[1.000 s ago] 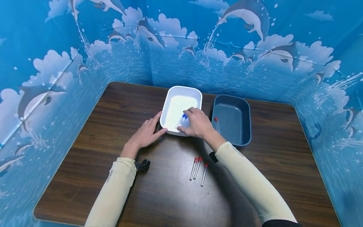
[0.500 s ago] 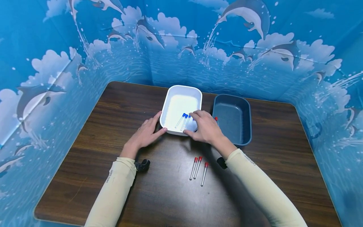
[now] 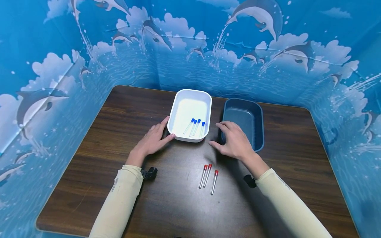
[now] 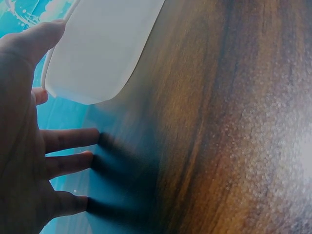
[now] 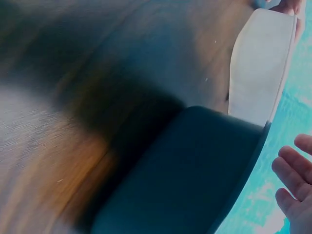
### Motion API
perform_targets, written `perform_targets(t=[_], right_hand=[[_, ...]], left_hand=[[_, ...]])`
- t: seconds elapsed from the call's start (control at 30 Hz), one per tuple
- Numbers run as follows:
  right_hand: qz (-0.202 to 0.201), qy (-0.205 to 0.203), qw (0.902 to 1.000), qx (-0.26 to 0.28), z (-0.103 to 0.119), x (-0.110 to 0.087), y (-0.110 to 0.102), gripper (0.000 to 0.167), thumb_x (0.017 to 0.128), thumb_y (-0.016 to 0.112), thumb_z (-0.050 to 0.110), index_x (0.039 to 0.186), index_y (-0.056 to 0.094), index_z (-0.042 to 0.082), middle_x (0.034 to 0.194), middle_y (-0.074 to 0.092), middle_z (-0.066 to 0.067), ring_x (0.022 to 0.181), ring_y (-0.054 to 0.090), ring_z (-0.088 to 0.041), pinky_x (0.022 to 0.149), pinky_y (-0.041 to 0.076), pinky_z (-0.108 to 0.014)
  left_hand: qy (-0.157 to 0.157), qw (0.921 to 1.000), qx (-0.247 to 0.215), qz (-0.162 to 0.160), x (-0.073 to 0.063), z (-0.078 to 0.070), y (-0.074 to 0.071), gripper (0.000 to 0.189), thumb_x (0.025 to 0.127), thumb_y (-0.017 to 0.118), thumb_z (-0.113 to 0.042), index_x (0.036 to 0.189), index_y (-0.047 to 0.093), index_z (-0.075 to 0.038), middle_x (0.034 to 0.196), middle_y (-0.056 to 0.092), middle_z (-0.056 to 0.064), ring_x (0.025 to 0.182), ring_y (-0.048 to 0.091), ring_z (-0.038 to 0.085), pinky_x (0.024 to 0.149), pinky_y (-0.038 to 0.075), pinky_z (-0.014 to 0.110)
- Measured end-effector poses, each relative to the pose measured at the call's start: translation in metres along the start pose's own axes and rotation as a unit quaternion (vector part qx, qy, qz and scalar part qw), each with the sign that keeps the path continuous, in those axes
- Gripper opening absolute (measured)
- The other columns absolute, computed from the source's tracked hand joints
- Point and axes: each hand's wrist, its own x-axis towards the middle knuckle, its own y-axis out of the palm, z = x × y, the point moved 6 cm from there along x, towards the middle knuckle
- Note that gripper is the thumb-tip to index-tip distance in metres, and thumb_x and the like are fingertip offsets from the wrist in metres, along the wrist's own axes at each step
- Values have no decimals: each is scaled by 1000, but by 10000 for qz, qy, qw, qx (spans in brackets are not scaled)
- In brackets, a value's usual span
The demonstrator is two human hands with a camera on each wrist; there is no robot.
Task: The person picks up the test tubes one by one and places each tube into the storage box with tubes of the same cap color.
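Blue-capped tubes, four in number, were contained in the white tray, grouped toward its near right corner. The tray's near left corner was met by the left hand, its thumb at the rim, seemingly so that the tray was steadied; the fingers were spread. The right hand was positioned across the near left side of the dark tray, thumb and fingers parted, nothing gripped; contact there could not be determined. Three red-capped tubes were laid nearer on the table, presumably for easy reach.
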Motion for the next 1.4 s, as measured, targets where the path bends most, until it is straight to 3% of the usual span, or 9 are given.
perform_targets(t=[0.27,0.9,1.4], right_hand=[[-287,135,9995,76,-11,-21,-10,80,81,68,63,138,56,8,137,52,-15,127,45,-33,104,35,-55],[-647,531,9964,105,-46,-58,-33,77,80,72,59,134,58,7,135,53,-14,124,46,-35,98,39,-59],[-986,936,9907,21,-80,-93,-37,74,79,76,51,132,59,2,133,53,-18,118,47,-37,92,42,-59]], left_hand=[[114,9999,-32,-81,2,-2,0,89,92,39,-73,159,2,-27,156,30,13,138,33,33,109,27,54],[35,9999,-48,-101,1,-1,-1,90,90,38,-75,159,2,-30,156,30,11,138,32,31,108,28,54],[-10,10000,-6,-47,2,-1,0,90,90,38,-75,159,1,-31,157,29,11,138,32,32,108,29,55]])
